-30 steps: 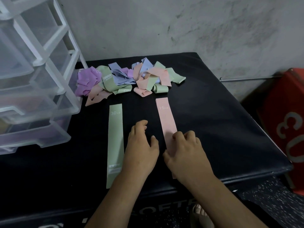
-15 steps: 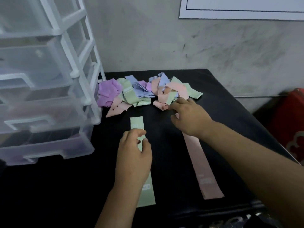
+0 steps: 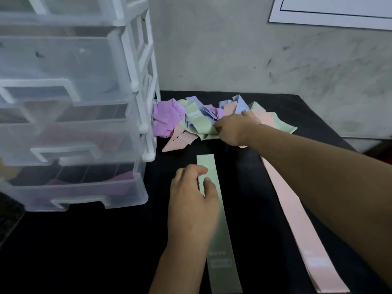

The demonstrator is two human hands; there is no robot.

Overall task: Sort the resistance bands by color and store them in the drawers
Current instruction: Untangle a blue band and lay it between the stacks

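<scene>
A tangled pile of resistance bands (image 3: 191,122) in purple, green, blue and pink lies at the back of the black table (image 3: 84,251). My right hand (image 3: 231,130) reaches into the pile and its fingers close on a green band (image 3: 201,126) there. A flat green band (image 3: 220,219) lies lengthwise in front of me; my left hand (image 3: 191,202) rests on its upper part with fingers loosely curled. A flat pink band (image 3: 297,219) lies to its right, partly under my right forearm. The clear plastic drawer unit (image 3: 70,115) stands at the left, with purple bands showing in its lowest drawer (image 3: 84,187).
A grey concrete wall rises behind the table, with a white sheet (image 3: 331,11) fixed at upper right. The table's right edge drops off near a red object (image 3: 381,147). Bare black surface lies between the two flat bands and in front of the drawers.
My right hand left the flat pink band, reached to the pile and moved left onto a green band. My left hand shifted onto the flat green band. The view tilted upward and closer.
</scene>
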